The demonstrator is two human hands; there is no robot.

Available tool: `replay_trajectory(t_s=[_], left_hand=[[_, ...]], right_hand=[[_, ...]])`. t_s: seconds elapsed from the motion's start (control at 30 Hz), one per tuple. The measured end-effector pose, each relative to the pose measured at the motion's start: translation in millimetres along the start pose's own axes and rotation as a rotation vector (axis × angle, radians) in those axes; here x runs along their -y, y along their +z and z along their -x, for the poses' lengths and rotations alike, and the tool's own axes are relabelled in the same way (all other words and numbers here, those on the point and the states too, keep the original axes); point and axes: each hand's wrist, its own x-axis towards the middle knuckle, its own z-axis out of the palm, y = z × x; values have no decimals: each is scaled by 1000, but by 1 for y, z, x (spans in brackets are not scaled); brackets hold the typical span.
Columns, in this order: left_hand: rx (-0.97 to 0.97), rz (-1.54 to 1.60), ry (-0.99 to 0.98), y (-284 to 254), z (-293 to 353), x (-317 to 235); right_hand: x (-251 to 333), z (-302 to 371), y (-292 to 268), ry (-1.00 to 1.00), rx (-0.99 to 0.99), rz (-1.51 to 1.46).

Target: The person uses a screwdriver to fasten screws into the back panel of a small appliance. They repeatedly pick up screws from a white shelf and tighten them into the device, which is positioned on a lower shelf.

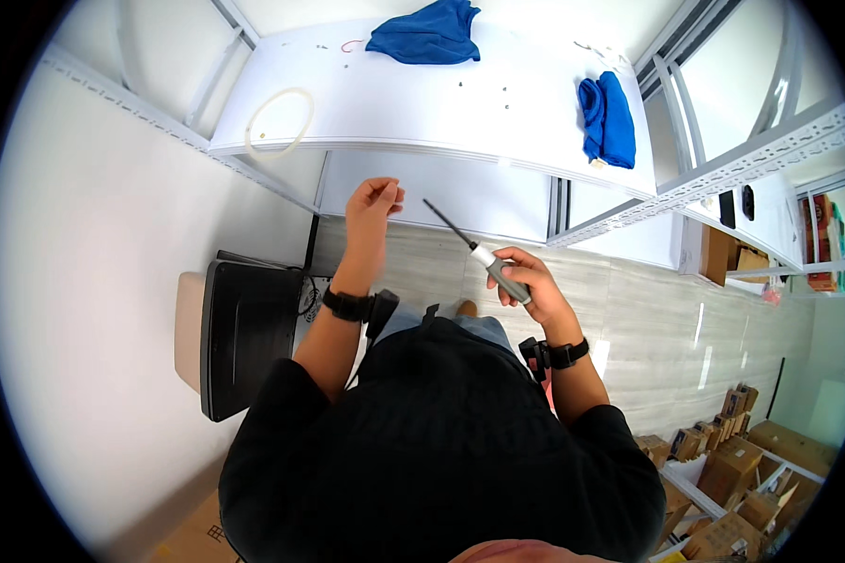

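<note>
My right hand (523, 278) is wrapped round the grey handle of a screwdriver (459, 228). Its dark shaft slants up and to the left, with the tip in the air short of the white shelf (394, 103). To the left of that tip is my left hand (376, 199), raised just before the shelf's front edge. Thumb and fingers are pinched together there; whatever they may hold is too small or hidden to make out. The two hands are apart, and neither touches the shelf.
On the shelf lie a bunched blue cloth (427, 36), a folded blue cloth (607, 120), a pale ring of tubing (281, 122) and several tiny dark pieces (505, 90). A black-topped bin (253, 338) stands at my left. Cardboard boxes (730, 469) fill a rack behind right.
</note>
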Motion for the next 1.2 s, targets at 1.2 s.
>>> replay_trajectory(t_s=[1.2], left_hand=[[-109,-1069,482,60,-270,42]], right_hand=[[93,-178,-35,-6,-211,-159]])
